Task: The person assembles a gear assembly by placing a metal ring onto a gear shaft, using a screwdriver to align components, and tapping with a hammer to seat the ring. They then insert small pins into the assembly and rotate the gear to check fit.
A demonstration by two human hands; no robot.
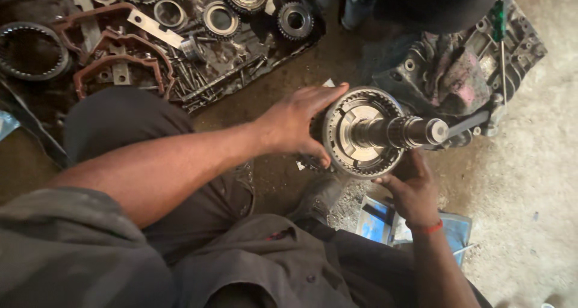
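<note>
A round metal clutch drum with a toothed rim stands in front of me, and a splined steel shaft rises from its middle toward the camera. My left hand grips the drum's left rim, thumb under and fingers over the top. Against the drum's lower right edge rests my right hand, which wears a red wrist band; its fingers curl on the rim.
A dark sheet at the top left holds several gears and rings, a large ring gear, reddish gaskets and loose bolts. A grey transmission housing with a green-handled screwdriver lies at the upper right, beside another person's dark clothing. Blue packaging lies on the dirt floor.
</note>
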